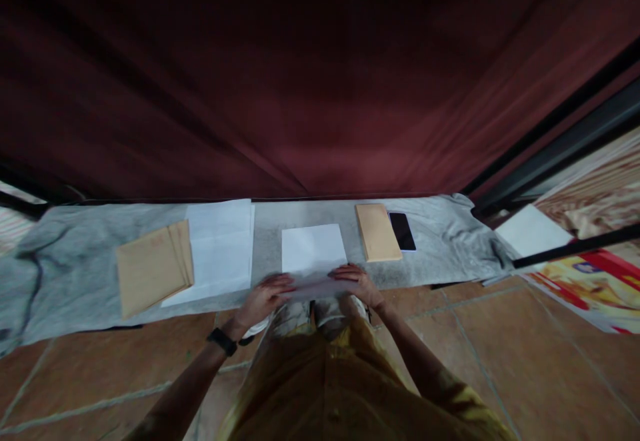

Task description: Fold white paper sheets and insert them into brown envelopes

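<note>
A white sheet of paper lies in front of me on a grey cloth, its near part blurred and raised between my hands. My left hand, with a dark band on the wrist, has its fingers closed on the left side of that near part. On the right side, my right hand grips the same sheet with bent fingers. The near part looks folded over toward the far side, though motion smears its edge. Right of the sheet lies a brown envelope stack, touching or nearly touching a dark-screened phone.
The grey cloth covers a long low surface. Larger white sheets lie left, partly under several fanned brown envelopes. A dark red curtain hangs behind. Right are a dark metal frame and a colourful printed box above floor tiles.
</note>
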`<state>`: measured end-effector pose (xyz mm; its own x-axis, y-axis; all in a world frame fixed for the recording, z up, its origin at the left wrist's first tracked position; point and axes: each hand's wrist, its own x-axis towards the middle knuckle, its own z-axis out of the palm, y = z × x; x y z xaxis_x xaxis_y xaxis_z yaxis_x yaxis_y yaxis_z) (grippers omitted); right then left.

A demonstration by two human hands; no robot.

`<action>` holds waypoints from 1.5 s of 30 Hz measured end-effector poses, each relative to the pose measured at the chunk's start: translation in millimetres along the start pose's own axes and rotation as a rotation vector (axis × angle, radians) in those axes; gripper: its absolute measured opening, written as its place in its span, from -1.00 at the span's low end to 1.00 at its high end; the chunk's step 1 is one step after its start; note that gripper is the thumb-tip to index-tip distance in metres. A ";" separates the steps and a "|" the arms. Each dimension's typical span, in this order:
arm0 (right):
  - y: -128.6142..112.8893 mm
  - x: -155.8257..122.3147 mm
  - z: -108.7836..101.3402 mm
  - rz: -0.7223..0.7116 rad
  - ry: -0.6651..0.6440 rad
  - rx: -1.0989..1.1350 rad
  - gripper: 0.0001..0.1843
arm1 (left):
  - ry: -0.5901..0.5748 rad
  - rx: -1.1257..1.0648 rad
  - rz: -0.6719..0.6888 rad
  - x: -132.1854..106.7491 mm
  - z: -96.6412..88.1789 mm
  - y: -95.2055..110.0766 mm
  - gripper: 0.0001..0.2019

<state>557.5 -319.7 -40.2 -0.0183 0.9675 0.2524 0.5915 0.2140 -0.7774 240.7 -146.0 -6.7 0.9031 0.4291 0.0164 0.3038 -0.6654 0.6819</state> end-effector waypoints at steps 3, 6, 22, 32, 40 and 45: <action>-6.3 -1.1 -0.8 0.056 0.015 0.065 -0.65 | 0.100 -0.091 -0.174 3.5 3.3 4.3 -0.68; -6.6 -2.9 4.2 0.256 0.166 0.078 -0.60 | 0.202 -0.092 -0.323 7.4 6.3 8.2 -0.61; -15.8 31.6 29.9 0.505 0.506 -0.384 -0.72 | 0.407 0.311 -0.630 47.8 20.2 33.6 -0.66; -20.3 50.9 30.4 0.569 0.397 -0.688 -0.74 | 0.347 0.488 -0.698 61.0 18.7 34.8 -0.62; -20.6 61.0 27.6 0.588 0.358 -0.746 -0.69 | 0.314 0.497 -0.769 68.8 16.8 34.5 -0.60; -19.0 65.8 25.0 0.586 0.327 -0.781 -0.67 | 0.275 0.485 -0.832 74.9 10.8 37.3 -0.59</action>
<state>524.9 -256.8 -23.2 0.5933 0.7823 0.1898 0.7980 -0.5404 -0.2670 323.0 -145.3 12.1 0.2638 0.9571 -0.1203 0.9535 -0.2399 0.1822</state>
